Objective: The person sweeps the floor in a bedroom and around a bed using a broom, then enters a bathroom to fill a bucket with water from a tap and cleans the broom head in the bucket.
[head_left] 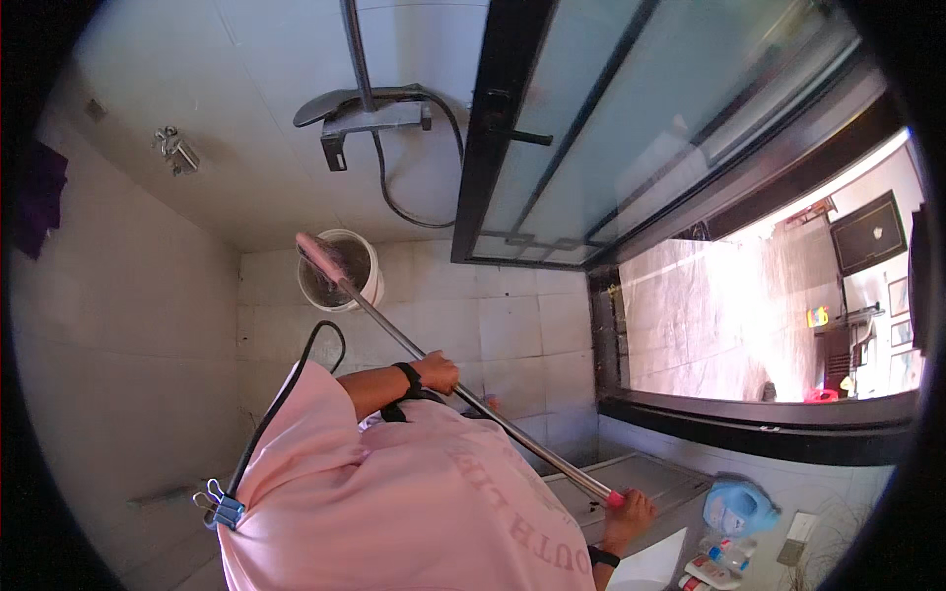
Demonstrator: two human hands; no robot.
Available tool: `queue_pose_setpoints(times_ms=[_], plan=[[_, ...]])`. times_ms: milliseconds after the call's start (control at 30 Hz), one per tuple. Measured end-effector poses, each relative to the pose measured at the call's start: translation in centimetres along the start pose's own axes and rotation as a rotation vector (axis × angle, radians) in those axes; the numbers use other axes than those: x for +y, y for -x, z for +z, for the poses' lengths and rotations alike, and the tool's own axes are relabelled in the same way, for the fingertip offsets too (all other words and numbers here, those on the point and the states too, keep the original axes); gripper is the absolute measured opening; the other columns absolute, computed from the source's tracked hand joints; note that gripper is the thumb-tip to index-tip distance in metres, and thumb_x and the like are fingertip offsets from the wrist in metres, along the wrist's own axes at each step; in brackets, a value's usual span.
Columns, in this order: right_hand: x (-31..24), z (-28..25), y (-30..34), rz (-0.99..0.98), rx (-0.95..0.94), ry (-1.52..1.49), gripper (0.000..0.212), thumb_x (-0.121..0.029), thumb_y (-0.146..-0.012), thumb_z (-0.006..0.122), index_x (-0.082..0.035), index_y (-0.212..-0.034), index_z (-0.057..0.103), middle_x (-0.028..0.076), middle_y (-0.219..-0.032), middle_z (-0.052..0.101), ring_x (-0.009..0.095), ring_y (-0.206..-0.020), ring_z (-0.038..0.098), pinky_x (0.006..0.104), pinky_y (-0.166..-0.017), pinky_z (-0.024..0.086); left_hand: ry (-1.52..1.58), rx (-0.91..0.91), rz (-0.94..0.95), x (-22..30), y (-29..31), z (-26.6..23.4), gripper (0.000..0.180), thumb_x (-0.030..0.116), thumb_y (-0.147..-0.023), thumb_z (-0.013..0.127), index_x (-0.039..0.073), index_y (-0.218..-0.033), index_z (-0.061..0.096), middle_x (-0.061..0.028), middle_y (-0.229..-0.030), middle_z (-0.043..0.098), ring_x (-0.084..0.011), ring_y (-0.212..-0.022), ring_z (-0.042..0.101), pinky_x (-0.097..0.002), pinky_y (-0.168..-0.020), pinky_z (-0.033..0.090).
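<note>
A long-handled mop (389, 330) with a metal pole and a pink head slants across my front. Its pink head (317, 254) lies over the mouth of a white bucket (372, 288), whose inside looks dark; I cannot make out what is in it. Around the middle of the pole my left hand (436, 372) is closed, with a black band on the wrist. At the pole's near end, by its pink cap, my right hand (628, 517) grips too. It also wears a dark wristband.
A dark-framed glass door (591, 138) stands at the upper right beside a doorway onto a bright floor. A shower fixture (370, 118) with a hose hangs on the wall. Blue jug (734, 507) and bottles (729, 552) sit near my right hand. A clip (225, 507) holds a black cable on my shirt.
</note>
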State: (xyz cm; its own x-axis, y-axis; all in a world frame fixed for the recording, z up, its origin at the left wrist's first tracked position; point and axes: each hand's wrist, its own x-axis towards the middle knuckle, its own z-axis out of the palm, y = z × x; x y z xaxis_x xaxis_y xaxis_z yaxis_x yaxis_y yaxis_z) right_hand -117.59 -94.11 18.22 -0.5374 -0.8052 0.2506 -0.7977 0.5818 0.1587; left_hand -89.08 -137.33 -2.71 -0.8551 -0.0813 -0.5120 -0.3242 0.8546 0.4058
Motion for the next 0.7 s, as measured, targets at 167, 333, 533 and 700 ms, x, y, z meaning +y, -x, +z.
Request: queue_pose_setpoints(times_ms=[167, 333, 533, 700], plan=[[6.0, 2.1, 3.7, 0.155, -0.032, 0.009, 0.018, -0.020, -0.071, 0.071, -0.011, -0.081, 0.058, 0.008, -0.076, 0.059, 0.032, -0.079, 0.059, 0.0464, -0.074, 0.042, -0.090, 0.107, 0.074, 5.2, 0.6, -3.2, 0.019, 0.032, -0.073, 0.068, 0.013, -0.072, 0.071, -0.0079, -0.071, 0.069, -0.0266, -0.071, 0.068, -0.0423, -0.068, 0.044], [8.6, 0.2, 1.1, 0.144, 0.009, -0.080, 0.015, -0.017, -0.072, 0.069, -0.011, -0.080, 0.057, 0.008, -0.076, 0.058, 0.033, -0.079, 0.059, 0.0452, -0.073, 0.042, -0.101, 0.102, 0.045, 8.9, 1.1, -8.0, 0.021, 0.034, -0.073, 0.068, 0.013, -0.072, 0.071, -0.0076, -0.071, 0.069, -0.0260, -0.073, 0.067, -0.0393, -0.071, 0.044], [7.9, -0.7, -3.0, 0.038, 0.036, 0.050, 0.015, -0.022, -0.079, 0.066, -0.010, -0.081, 0.056, 0.008, -0.075, 0.056, 0.031, -0.075, 0.057, 0.0440, -0.071, 0.041, -0.043, 0.121, 0.011, 6.2, 0.7, -9.5, 0.022, 0.034, -0.073, 0.068, 0.012, -0.074, 0.072, -0.0100, -0.075, 0.070, -0.0284, -0.077, 0.068, -0.0436, -0.075, 0.045], [-0.9, -4.9, -9.3, -0.140, 0.047, 0.123, 0.009, -0.013, -0.083, 0.063, -0.009, -0.082, 0.054, 0.008, -0.075, 0.057, 0.029, -0.074, 0.058, 0.0417, -0.070, 0.043, -0.020, 0.198, -0.153, -1.1, 0.2, -5.0, 0.019, 0.031, -0.074, 0.068, 0.012, -0.074, 0.071, -0.0103, -0.075, 0.069, -0.0299, -0.077, 0.068, -0.0449, -0.079, 0.045]])
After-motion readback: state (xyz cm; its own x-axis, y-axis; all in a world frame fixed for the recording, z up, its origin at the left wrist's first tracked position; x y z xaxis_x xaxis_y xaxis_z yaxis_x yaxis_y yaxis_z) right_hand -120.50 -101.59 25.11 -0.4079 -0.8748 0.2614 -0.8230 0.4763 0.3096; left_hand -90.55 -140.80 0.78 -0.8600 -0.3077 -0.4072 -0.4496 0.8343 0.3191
